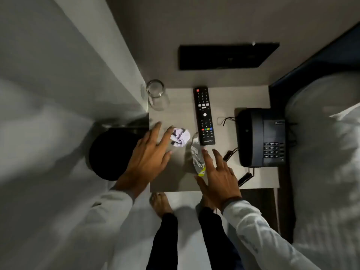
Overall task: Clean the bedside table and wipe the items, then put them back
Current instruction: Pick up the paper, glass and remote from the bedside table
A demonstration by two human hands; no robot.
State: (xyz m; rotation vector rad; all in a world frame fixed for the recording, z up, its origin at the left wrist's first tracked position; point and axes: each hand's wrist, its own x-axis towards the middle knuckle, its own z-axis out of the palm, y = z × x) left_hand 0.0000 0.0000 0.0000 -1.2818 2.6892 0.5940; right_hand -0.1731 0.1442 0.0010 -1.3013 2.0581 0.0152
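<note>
The pale bedside table (pixel 220 176) carries a black remote (pixel 203 115), a clear drinking glass (pixel 156 97) at its back left corner, a black telephone (pixel 262 137) on the right, a crumpled white paper ball (pixel 180 137) and a silvery foil wrapper (pixel 197 157). My left hand (pixel 149 154) hovers open over the table's left edge, fingertips just short of the paper ball. Spread open at the front, my right hand (pixel 218 174) has its fingertips beside the foil wrapper. Neither hand holds anything.
A round black bin (pixel 111 154) stands on the floor left of the table. The bed with white linen (pixel 323 152) lies to the right. A black panel (pixel 228 56) hangs on the wall behind. The phone's cord (pixel 229 154) trails over the table. My bare feet are below the table's front edge.
</note>
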